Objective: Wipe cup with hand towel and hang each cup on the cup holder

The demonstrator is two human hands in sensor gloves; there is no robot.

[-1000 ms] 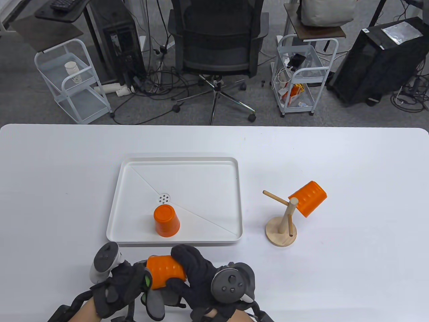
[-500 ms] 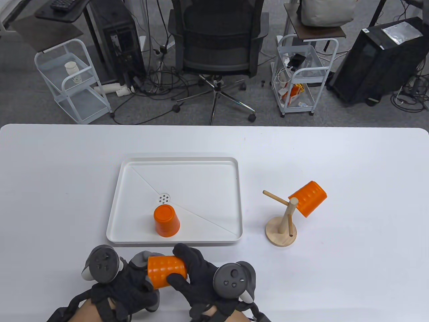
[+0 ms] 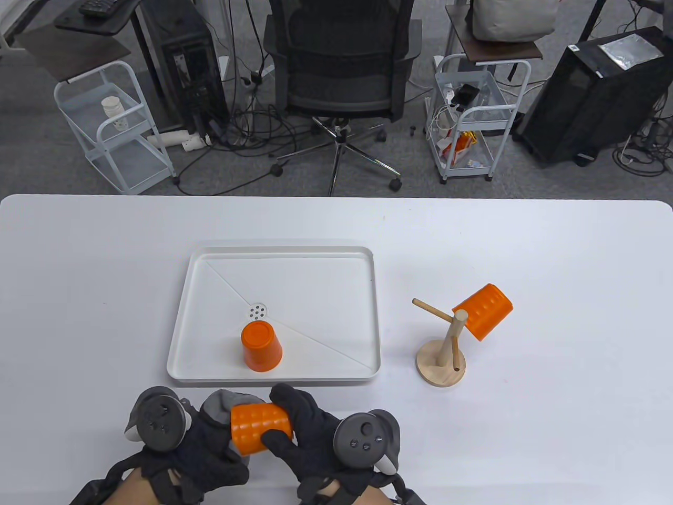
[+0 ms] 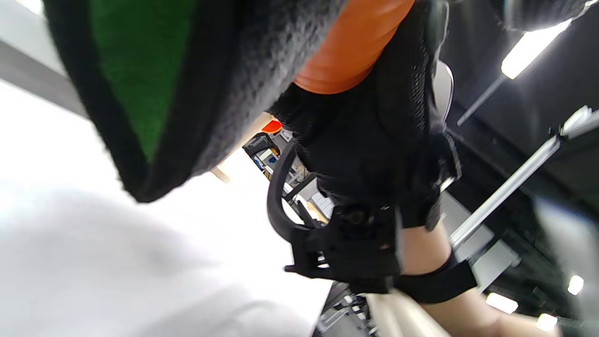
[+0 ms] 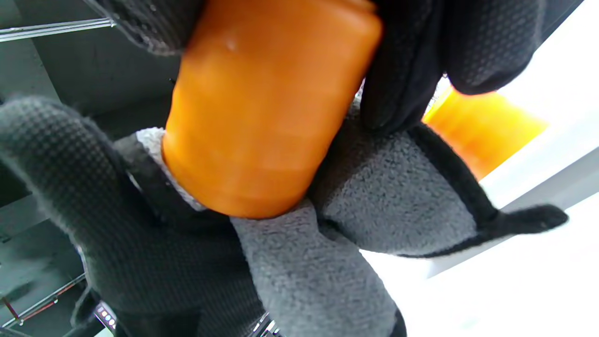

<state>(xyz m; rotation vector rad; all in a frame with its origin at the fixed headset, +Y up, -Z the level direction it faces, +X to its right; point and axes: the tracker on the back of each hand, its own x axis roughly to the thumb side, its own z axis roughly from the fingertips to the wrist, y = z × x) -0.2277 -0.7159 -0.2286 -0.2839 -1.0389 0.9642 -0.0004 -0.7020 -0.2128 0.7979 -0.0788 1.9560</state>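
Cup point(image 3: 260, 427) lies on its side between both hands at the table's 6 o'clock edge, long axis running 9 to 3. Right hand point(image 3: 310, 436) curls around its closed end; left hand point(image 3: 202, 447) presses the grey fleecy hand towel point(image 5: 355, 220) against its mouth, fingers wrapped on the cloth. Ribbed, glossy orange plastic. Wooden cup holder point(image 3: 441, 352) stands at 2 o'clock from them, nearer the right hand, one peg free.

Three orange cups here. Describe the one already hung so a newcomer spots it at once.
Start at the white tray mid-table and look right to the wooden cup holder. The hung cup sits tilted on its right-hand peg. Unlike the cup upside down in the tray or the one in the hands, it is off the table.
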